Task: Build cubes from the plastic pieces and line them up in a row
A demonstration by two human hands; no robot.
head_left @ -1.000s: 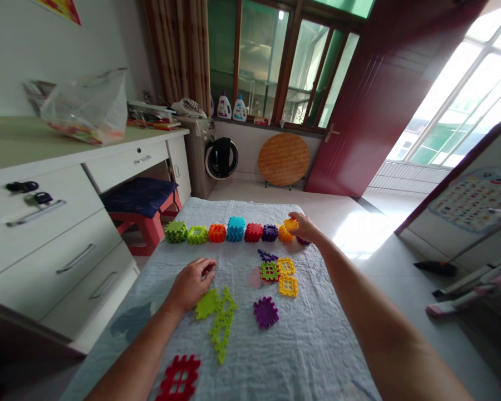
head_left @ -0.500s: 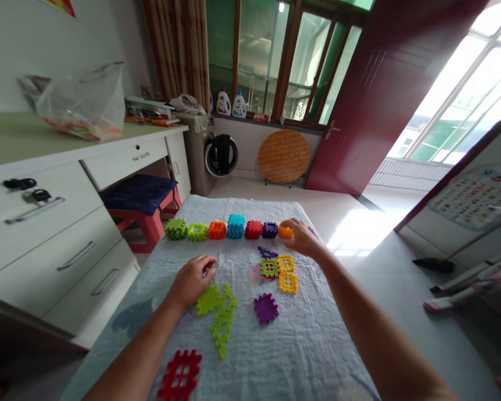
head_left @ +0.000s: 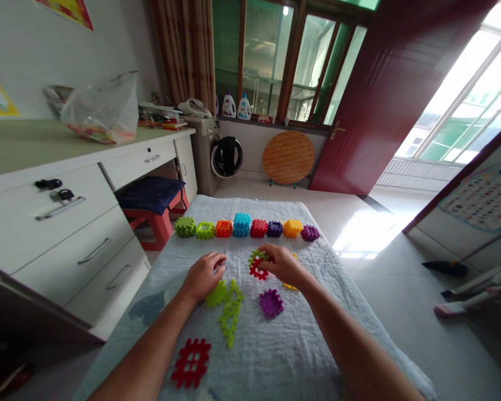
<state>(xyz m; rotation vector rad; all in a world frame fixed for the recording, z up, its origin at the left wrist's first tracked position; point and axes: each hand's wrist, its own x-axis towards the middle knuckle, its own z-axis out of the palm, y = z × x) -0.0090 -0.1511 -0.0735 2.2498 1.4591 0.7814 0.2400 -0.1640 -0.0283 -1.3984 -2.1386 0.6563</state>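
Right hand (head_left: 284, 265) moved, gripping green piece (head_left: 254, 255) (red piece (head_left: 258, 270) adjoining).

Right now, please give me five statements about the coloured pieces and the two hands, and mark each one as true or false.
1. The blue stack stands between the orange stack and the red stack. True.
2. The right hand touches the loose purple piece. False: its fingers are at the green piece.
3. The loose purple piece lies on the cloth. True.
4. The purple stack is at the left end of the row. False: it is at the right end.
5. The left hand holds the dark red piece. False: they are apart.
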